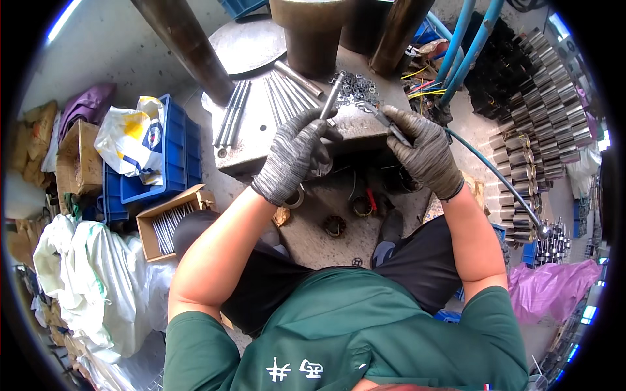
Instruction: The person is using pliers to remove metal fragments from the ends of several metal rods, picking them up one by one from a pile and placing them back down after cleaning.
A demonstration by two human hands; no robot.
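My left hand (pixel 291 153), in a grey striped glove, is closed round a metal rod (pixel 332 96) that slants up and away from the fingers. My right hand (pixel 422 146), gloved alike, grips a pair of dark metal pliers (pixel 385 120); their tip points toward the rod but stays apart from it. Whether the tip holds a small ring cannot be made out. Just beyond lies a pile of small dark metal rings (pixel 355 88) on the steel press table (pixel 254 140). Several bare rods (pixel 287 94) lie left of the pile, beside a thicker bar (pixel 298 79).
Thick press columns (pixel 186 45) and a central ram (pixel 313 39) rise behind the table. At left stand a blue crate (pixel 179 146) and a carton of rods (pixel 171 228). Stacked metal cylinders (pixel 541 98) and a blue hose (pixel 495 173) are at right.
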